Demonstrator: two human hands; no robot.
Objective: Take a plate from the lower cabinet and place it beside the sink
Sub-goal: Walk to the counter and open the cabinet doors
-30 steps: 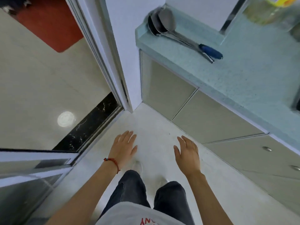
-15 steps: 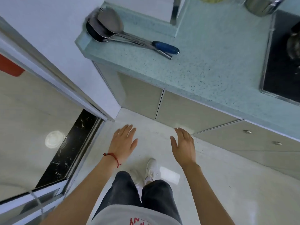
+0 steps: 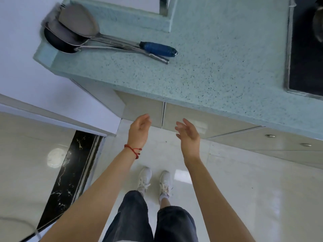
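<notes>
Two beige lower cabinet doors (image 3: 188,122) sit shut under the speckled teal countertop (image 3: 218,67), with a narrow seam between them. My left hand (image 3: 139,131), a red string at its wrist, is raised in front of the left door, fingers loosely curled and holding nothing. My right hand (image 3: 189,135) hovers in front of the right door, fingers spread and empty. Neither hand touches a door. No plate and no sink are in view.
A ladle and spatulas (image 3: 78,34) with a blue handle (image 3: 158,49) lie on the counter's left corner. A black cooktop (image 3: 305,49) is set in at the right. More cabinet fronts with round knobs (image 3: 270,136) run right. A white wall corner (image 3: 70,102) stands left.
I have stepped closer to the counter and the view has swung over it. Both hands rose from palm-down over the floor to in front of the cabinet doors, turning inward.
</notes>
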